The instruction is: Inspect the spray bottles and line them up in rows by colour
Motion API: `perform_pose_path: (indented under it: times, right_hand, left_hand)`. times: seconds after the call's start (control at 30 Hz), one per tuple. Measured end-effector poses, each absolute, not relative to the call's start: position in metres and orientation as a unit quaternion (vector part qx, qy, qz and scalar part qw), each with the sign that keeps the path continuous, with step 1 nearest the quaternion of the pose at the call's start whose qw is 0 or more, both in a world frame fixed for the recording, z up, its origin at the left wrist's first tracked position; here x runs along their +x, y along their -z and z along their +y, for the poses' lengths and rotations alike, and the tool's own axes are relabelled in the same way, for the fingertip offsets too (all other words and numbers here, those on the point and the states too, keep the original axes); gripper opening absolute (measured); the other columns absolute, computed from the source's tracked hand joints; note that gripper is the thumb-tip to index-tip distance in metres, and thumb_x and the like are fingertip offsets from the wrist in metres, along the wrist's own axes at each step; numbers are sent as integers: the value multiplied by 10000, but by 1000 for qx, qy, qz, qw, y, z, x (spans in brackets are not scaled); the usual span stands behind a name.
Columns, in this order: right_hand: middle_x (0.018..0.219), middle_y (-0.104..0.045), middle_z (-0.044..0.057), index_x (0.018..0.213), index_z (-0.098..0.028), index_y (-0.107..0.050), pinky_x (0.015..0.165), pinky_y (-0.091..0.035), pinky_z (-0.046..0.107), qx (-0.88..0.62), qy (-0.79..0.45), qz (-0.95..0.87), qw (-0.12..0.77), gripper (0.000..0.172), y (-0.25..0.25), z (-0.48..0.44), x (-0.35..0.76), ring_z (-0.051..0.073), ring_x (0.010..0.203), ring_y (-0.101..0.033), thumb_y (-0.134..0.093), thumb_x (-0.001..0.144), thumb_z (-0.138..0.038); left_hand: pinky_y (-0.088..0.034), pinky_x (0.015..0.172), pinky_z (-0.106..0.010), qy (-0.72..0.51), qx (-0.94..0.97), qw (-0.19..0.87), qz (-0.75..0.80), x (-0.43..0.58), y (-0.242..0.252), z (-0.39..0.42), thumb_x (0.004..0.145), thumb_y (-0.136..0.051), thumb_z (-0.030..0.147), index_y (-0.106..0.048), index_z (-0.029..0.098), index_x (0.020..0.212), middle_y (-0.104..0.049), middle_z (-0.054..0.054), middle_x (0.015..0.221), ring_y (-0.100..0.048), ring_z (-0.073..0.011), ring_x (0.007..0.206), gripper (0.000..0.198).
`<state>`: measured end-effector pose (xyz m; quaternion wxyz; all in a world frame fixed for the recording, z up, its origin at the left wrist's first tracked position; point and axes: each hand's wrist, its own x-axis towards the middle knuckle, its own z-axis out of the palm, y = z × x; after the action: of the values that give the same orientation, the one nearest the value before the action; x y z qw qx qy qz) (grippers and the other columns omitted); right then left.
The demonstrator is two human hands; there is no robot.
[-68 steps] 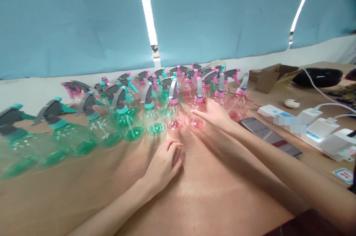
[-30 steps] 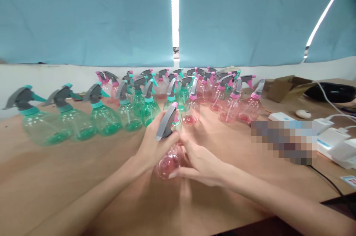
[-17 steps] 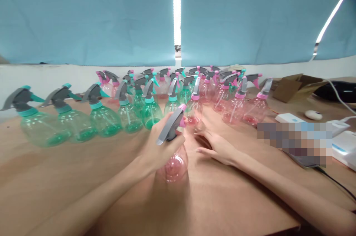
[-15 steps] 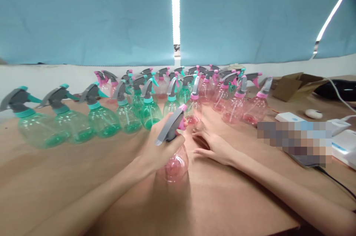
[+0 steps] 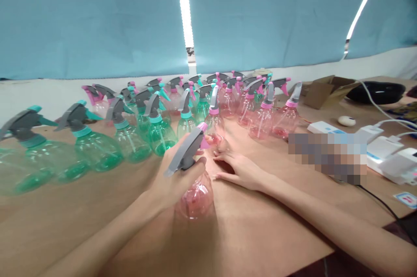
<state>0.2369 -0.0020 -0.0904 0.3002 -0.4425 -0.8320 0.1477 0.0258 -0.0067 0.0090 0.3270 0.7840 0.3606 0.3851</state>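
My left hand (image 5: 177,170) is wrapped round the neck of a pink spray bottle (image 5: 195,201) with a grey and pink trigger head. The bottle leans slightly, and its base is at or just above the tabletop. My right hand (image 5: 239,170) rests on the table to the right of it, fingers spread and slightly bent, holding nothing. Just beyond both hands stands another pink spray bottle (image 5: 215,127), partly hidden by the fingers. A green spray bottle (image 5: 187,125) is close behind my left hand.
Green spray bottles (image 5: 97,153) line the left side of the table (image 5: 260,229); pink spray bottles (image 5: 283,120) stand right of centre. Several more crowd the back. At the right are a cardboard box (image 5: 325,92), a white mouse (image 5: 346,121), a power strip (image 5: 325,128) with chargers, and cables.
The view has turned to the right, so the bottles appear shifted left. My left hand still grips the pink spray bottle, and my right hand keeps its place on the table.
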Motion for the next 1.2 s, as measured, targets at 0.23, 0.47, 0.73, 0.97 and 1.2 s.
perform_pose_path:
  times: [0.23,0.47,0.73,0.97,1.2]
  right_hand:
    - [1306,-575,142,1295,-201,-524,985,-448,480,-442,-164,-831,294,512,89,-4,239,306,1176,-551,-620,873,-474]
    - [1358,-529,105,1331,-260,-491,1019,-415,504,-428,-188,-831,302,502,91,-5,240,319,1219,-511,-584,894,-486]
    - [1358,-517,125,1345,-238,-455,1022,-409,521,-430,-201,-824,309,514,96,-6,241,320,1213,-505,-557,907,-485]
    - [1381,-508,135,1372,-240,-432,1032,-394,534,-433,-197,-832,285,516,90,-10,243,327,1247,-487,-530,923,-475]
    - [1389,-515,168,1347,-175,-472,1043,-398,525,-464,-197,-820,272,522,88,-12,242,338,1269,-486,-502,933,-491]
  left_hand:
    - [-524,733,-325,-353,753,413,371,26,-18,-11,732,-684,323,-505,290,1264,-600,-20,953,-572,-157,723,562]
    - [-456,561,-240,-365,770,399,338,25,-20,-20,777,-647,358,-578,251,1048,-581,14,792,-539,-136,626,300]
    - [-511,661,-270,-390,773,385,319,19,-14,-21,826,-564,250,-559,228,977,-574,9,762,-592,-154,702,153]
    - [-485,585,-275,-418,759,366,339,20,-13,-9,730,-532,182,-533,226,912,-518,35,636,-596,-172,675,187]
    - [-388,509,-260,-425,745,377,351,20,-9,-6,699,-518,156,-492,229,836,-402,71,573,-402,-107,491,158]
